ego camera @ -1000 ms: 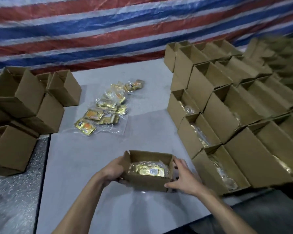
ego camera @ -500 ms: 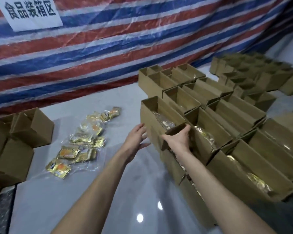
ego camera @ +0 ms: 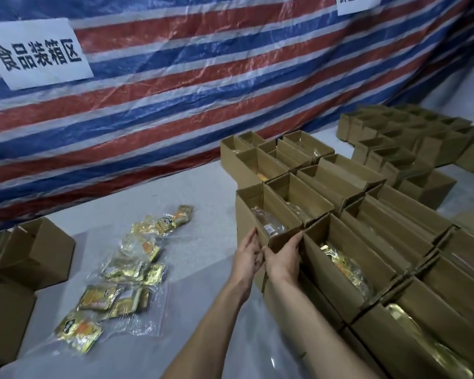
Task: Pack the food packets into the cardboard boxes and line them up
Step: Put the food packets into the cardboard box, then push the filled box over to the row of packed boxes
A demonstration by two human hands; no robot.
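Spanning the right of the pale grey counter (ego camera: 192, 187), a block of open brown cardboard boxes (ego camera: 372, 242) stands in rows. One filled brown cardboard box (ego camera: 274, 212) sits at the block's left edge, flush with its right neighbour, long axis running away from the person. Both hands meet at its near end. The left hand (ego camera: 248, 254) lies flat on the left corner, fingers straight. The right hand (ego camera: 283, 258) cups the end wall. A clear-wrapped food packet (ego camera: 268, 225) lies inside. Judgement: any squaring push goes forward-right.

A second paper sign (ego camera: 359, 4) on the striped tarpaulin (ego camera: 203, 77) was cut off by the top edge, unreadable; the far cardboard boxes (ego camera: 411, 132) below the tarpaulin were blurred.
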